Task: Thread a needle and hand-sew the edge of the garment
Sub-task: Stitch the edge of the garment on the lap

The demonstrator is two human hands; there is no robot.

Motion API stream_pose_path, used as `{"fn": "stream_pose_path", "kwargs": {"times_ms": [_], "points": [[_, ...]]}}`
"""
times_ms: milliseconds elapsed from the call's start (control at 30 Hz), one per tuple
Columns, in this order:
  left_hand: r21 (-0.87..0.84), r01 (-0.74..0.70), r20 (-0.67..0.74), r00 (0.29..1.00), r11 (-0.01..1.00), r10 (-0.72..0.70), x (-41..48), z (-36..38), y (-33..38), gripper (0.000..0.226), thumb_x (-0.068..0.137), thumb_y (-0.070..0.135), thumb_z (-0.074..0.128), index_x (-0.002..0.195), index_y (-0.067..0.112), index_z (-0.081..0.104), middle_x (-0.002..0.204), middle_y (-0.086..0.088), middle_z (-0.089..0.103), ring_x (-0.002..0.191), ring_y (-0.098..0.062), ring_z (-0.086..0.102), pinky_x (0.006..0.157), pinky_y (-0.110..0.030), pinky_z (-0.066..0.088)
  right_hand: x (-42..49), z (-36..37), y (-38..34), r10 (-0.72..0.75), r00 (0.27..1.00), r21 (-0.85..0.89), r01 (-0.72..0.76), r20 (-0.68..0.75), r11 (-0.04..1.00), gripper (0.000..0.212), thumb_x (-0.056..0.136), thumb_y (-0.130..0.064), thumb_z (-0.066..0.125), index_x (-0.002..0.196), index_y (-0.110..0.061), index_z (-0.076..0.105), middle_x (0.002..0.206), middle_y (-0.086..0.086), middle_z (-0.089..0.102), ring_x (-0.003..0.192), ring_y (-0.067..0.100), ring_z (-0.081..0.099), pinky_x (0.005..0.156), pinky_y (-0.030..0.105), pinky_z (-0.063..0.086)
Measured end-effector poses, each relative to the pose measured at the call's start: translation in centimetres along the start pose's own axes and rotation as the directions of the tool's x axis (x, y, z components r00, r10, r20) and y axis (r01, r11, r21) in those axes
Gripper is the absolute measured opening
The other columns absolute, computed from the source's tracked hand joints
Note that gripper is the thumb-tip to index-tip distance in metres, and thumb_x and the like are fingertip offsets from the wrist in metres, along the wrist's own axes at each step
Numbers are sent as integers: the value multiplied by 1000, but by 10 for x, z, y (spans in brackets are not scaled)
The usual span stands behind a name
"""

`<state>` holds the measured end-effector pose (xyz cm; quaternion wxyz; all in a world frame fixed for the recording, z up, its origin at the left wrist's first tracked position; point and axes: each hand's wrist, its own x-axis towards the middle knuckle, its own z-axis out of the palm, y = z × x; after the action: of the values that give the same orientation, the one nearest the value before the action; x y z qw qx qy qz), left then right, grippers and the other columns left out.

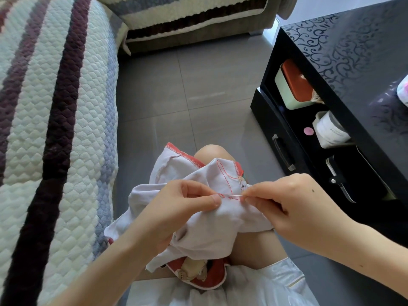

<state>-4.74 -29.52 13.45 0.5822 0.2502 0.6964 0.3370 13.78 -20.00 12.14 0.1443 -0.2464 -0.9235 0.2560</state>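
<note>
Pinching a needle [236, 196] strung with red thread [224, 173], the right hand [291, 208] works the white garment [209, 226] bunched over a bare knee [212, 152], while the left hand [176, 208] grips the fabric beside the stitches, near a black desk [353, 51].

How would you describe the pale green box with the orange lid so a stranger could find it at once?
Find the glossy black cabinet with the swirl-patterned top, right of the grey tiled floor. In its open shelf, at the far end, sits the pale green box with the orange lid. Unlike the round white tub beside it, it is boxy and orange-topped.
</note>
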Motion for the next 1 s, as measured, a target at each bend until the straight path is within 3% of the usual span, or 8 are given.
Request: {"fn": "stream_pose_path", "kwargs": {"times_ms": [133, 400, 500, 567, 700, 800, 867, 1000], "points": [[7, -1, -9, 1000, 1000, 2, -2, 1, 1, 6, 74, 22, 79, 75, 17, 78, 84, -1, 75, 94, -15, 67, 77, -34, 43, 1, 2, -2, -13, 1000, -20, 14, 12, 1000, 24, 79, -25, 47, 67, -19, 68, 45, 0, 48, 40, 23, 42, 36, 29, 39], [4, 12, 1, 1000, 1000, -12, -3, 2, 2, 4, 77, 17, 77, 73, 18, 78, 80, 2, 75, 89, -12, 66, 76, -36, 42, 1, 6, -3, -26, 1000, -51, 26, -15, 998, 23, 77, -24, 47, 63, -21, 66, 44, -5, 40, 45, 16, 23, 38, 21, 29], [11, -4, 0, 1000, 1000, 4, -3, 2, 2, 2, 74, 20, 79, 75, 18, 78, 82, 1, 75, 92, -14, 67, 80, -36, 47, 0, 6, -3, -25, 1000, -75, 26, 18, 997, 14, 72, -16, 58, 62, -20, 65, 44, -4, 36, 45, 16, 22, 37, 23, 29], [11, -21, 10, 1000, 1000, 21, -3, 2, 2, 15, 66, 29, 73, 76, 20, 78, 83, -1, 75, 88, -13, 67, 77, -38, 42, 0, 7, -4, -18, 999, -94, 22, 39, 995, 10, 64, -11, 62, 60, -19, 63, 47, -5, 26, 45, 17, 22, 36, 24, 28], [11, -40, 11, 999, 999, 40, -3, 2, 0, 17, 65, 29, 69, 76, 20, 78, 82, -2, 75, 90, -17, 68, 78, -40, 44, 1, 6, -9, -25, 999, -122, 30, 44, 992, 17, 68, -17, 47, 54, -18, 56, 52, -7, 17, 44, 20, 20, 37, 23, 22], [18, -73, 4, 997, 997, 72, -3, 5, 0, 3, 77, 18, 76, 76, 17, 78, 79, -2, 75, 79, -8, 67, 77, -32, 48, 4, 7, -14, -17, 999, -155, 23, 38, 988, 20, 67, -22, 38, 49, -17, 43, 54, -8, 14, 42, 22, 18, 39, 21, 16], [37, -93, 0, 996, 995, 93, -3, 7, 0, 6, 79, 14, 76, 74, 17, 78, 77, -2, 75, 76, -7, 66, 73, -27, 46, 6, 10, -18, -35, 999, -178, 37, 16, 983, 14, 63, -20, 34, 49, -20, 32, 53, -7, 13, 40, 23, 15, 42, 18, 6], [31, -103, 29, 994, 994, 102, -4, 9, 2, 11, 83, 11, 70, 77, 13, 78, 78, -3, 75, 81, -10, 68, 75, -23, 48, 6, 12, -19, -63, 998, -174, 61, -10, 983, 18, 64, -19, 34, 47, -17, 41, 53, -7, 14, 42, 23, 15, 41, 20, 8]]}}
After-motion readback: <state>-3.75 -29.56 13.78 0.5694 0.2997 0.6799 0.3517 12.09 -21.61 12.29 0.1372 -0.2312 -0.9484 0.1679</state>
